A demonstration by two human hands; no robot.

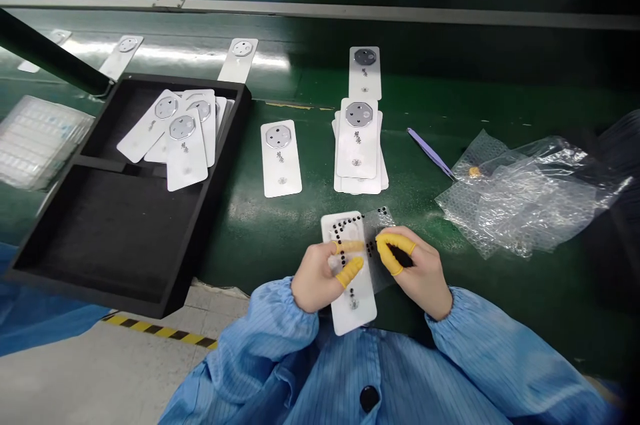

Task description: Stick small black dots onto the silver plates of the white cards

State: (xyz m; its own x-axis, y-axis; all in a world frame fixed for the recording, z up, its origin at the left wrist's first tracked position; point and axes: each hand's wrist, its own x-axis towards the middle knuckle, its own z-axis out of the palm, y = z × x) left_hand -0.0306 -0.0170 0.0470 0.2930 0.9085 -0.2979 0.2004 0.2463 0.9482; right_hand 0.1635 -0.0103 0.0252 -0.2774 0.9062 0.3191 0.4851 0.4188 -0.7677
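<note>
Low in the middle, a clear sheet with small black dots lies over a white panel. My left hand, in yellow finger cots, grips this sheet between the thumb on top and a finger seen through it. On the sheet's right part, my right hand, also in yellow finger cots, has thumb and forefinger pinched together beside a few dots. Whatever sits between those fingertips is too small to make out. Beyond my hands is a stack of white panels with grey eight-sided insets, and a single panel is left of it.
At left stands a black divided tray holding several panels, with clear plastic boxes beside it. Purple tweezers and crumpled bubble bags lie right. More panels lie along the back strip.
</note>
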